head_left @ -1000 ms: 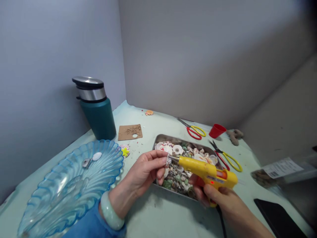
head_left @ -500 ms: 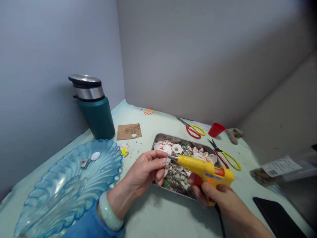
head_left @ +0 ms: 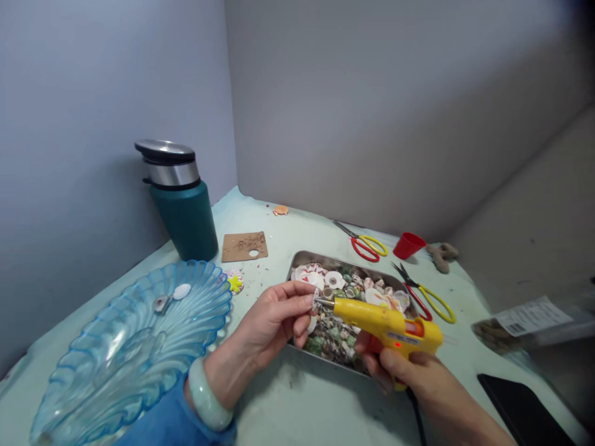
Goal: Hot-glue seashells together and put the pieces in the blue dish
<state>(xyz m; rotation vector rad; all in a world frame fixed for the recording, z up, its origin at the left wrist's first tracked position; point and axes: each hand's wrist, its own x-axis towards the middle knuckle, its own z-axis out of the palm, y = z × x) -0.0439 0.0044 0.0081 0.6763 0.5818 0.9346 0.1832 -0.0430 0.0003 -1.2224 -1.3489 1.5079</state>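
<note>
Between the thumb and fingers of my left hand [head_left: 283,313] is a small whitish piece [head_left: 317,298], perhaps a shell; the fingers partly hide it. My right hand [head_left: 404,368] is wrapped round the handle of a yellow glue gun [head_left: 372,316] with a red light showing. The gun's metal nozzle points left and meets the small piece at my left fingertips. Below both hands lies a metal tray [head_left: 334,367] filled with shells and green and brown stones.
A blue scalloped dish [head_left: 116,359] stands at the left, before a teal bottle [head_left: 186,217]. Brown card [head_left: 244,246] lies behind. Scissors [head_left: 367,246], more scissors [head_left: 430,300], a red cup [head_left: 408,246], a plastic bag [head_left: 520,322] and a black flat object [head_left: 525,409] are right.
The glue gun's nozzle has dropped slightly against the small piece in my left hand. The whole view has shifted a little, moving the surroundings slightly right.
</note>
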